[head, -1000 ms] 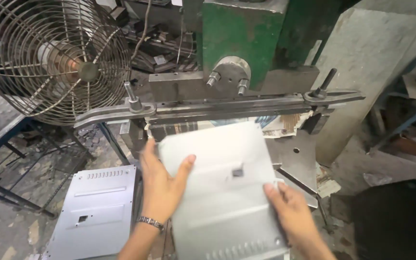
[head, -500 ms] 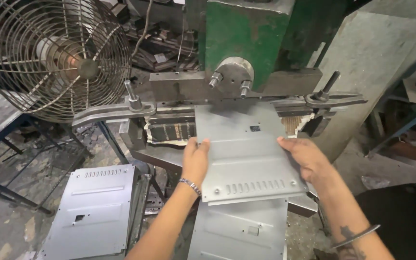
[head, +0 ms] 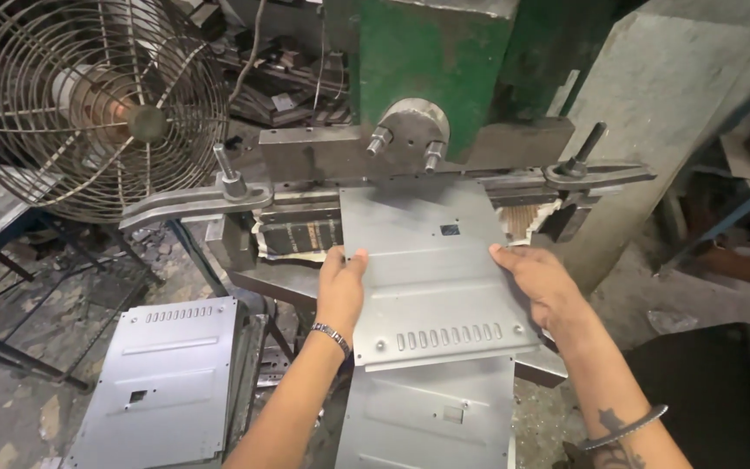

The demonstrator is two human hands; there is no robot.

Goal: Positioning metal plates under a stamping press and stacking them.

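Now | both hands grip sheet-metal panel | far edge hidden under press

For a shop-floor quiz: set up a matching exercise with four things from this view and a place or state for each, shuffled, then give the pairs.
Things:
1. Wire-guard fan
2. Metal panel with a slot row
3. Left hand
4. Stacked grey panels

Places or states:
A. On the panel's left edge
B. Low at the left, beside the press
C. Upper left, behind the long clamp bar
D. Pushed under the green press, held at both side edges

Pairs: 1-C, 2-D, 3-A, 4-B. The right hand holds the panel's other edge.
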